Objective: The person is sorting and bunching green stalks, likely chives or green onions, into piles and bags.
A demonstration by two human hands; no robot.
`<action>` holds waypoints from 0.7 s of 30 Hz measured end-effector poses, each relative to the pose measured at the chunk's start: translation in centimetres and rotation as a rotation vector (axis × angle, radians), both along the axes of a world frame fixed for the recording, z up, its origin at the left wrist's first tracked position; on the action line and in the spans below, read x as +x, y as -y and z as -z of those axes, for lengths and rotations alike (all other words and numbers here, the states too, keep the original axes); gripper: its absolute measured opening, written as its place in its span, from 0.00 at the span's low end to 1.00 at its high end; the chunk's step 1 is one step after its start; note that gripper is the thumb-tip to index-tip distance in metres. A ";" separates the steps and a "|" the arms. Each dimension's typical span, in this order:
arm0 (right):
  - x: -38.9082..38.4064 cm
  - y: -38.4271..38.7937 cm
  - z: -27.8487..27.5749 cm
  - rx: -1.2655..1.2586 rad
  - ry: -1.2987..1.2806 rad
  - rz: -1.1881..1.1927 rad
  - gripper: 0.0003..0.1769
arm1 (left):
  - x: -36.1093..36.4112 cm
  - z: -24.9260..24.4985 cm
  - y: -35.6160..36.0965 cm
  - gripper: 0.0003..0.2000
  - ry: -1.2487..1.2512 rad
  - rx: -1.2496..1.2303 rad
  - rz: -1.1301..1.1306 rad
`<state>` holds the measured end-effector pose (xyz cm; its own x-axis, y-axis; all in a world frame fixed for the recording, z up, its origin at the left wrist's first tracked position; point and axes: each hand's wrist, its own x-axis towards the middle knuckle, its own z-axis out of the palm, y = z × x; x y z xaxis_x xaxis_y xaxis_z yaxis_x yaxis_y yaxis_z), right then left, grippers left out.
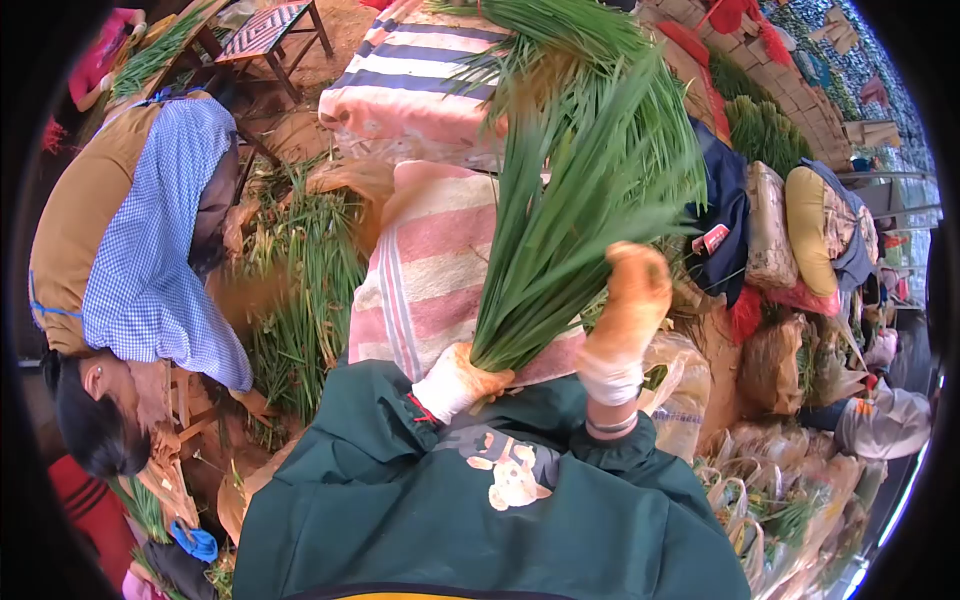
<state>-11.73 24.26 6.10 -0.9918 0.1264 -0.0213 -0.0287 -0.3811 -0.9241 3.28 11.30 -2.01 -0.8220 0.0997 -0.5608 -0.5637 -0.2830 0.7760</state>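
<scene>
My left hand point(462, 384), in a white and orange glove, is closed round the lower ends of a bunch of long green leaves point(550, 230). The leaves fan out upward over a pink and white striped towel point(440, 260). To the right of the bunch is my right hand point(638, 290), gloved too and raised, with its fingers curled and blurred. A leaf tip runs close to its fingers, but whether they hold it is unclear. Behind the bunch, more green leaves point(650, 130) lie in a large heap.
A person in a blue checked garment point(160, 230) bends at the left beside a leaf pile point(310, 290). A striped cloth bundle point(410, 80) stands ahead, a woven stool point(265, 32) at the upper left. Plastic bags point(780, 480) lie at the lower right.
</scene>
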 end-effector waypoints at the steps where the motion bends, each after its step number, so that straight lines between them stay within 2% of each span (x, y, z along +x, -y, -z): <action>1: -0.4 0.4 -0.3 -0.007 -0.042 0.017 0.04 | 0.1 0.2 0.0 0.07 -0.009 0.020 -0.031; 2: -1.2 -1.3 -2.6 -0.190 -0.050 0.017 0.08 | 0.5 0.0 -0.1 0.07 -0.001 0.014 -0.025; 3: -2.8 -4.6 -2.0 -0.156 -0.146 -0.135 0.11 | 0.4 -0.1 -0.2 0.08 0.009 0.014 -0.040; 4: -3.5 -6.7 -2.4 -0.094 -0.147 -0.078 0.12 | 0.3 -0.1 -0.2 0.09 0.017 0.020 -0.055; 5: -3.7 -7.8 -2.0 -0.148 -0.157 -0.136 0.09 | 0.3 -0.2 0.0 0.09 0.017 0.019 -0.055; 7: -3.6 -14.3 -0.6 1.100 0.164 -0.076 0.08 | -0.1 -0.4 -0.1 0.09 0.035 0.008 -0.028; 8: -3.1 -14.0 -1.0 1.101 0.164 -0.076 0.08 | -0.1 -0.4 -0.1 0.09 0.035 0.009 -0.028; 10: -1.1 -11.7 -2.8 1.049 0.005 0.051 0.12 | 0.0 -0.2 -0.2 0.07 0.020 0.022 -0.040; 12: 2.9 -6.2 -4.7 0.823 -0.238 0.119 0.12 | 0.2 0.0 -0.2 0.07 0.015 0.037 -0.046; 13: 3.7 -4.6 -4.8 0.934 -0.673 -0.041 0.14 | 0.2 0.1 -0.2 0.07 -0.002 0.053 -0.051; 15: 5.1 -1.0 -7.1 1.308 -0.918 -0.417 0.19 | 0.4 0.7 -0.2 0.08 0.026 0.018 -0.009; 16: 5.3 0.4 -6.6 1.332 -0.841 -0.497 0.23 | 0.5 0.9 -0.4 0.08 -0.008 0.054 -0.029; 17: 5.2 0.5 -6.3 1.315 -0.853 -0.466 0.20 | 0.3 1.0 -0.5 0.08 -0.047 0.097 -0.059; 19: 4.7 1.8 -4.0 1.209 -0.466 -0.357 0.17 | 0.4 0.5 -0.5 0.08 -0.020 0.065 -0.068; 21: 4.6 1.6 -4.3 1.258 -0.413 -0.385 0.15 | 0.4 0.7 -0.5 0.08 0.000 0.088 -0.055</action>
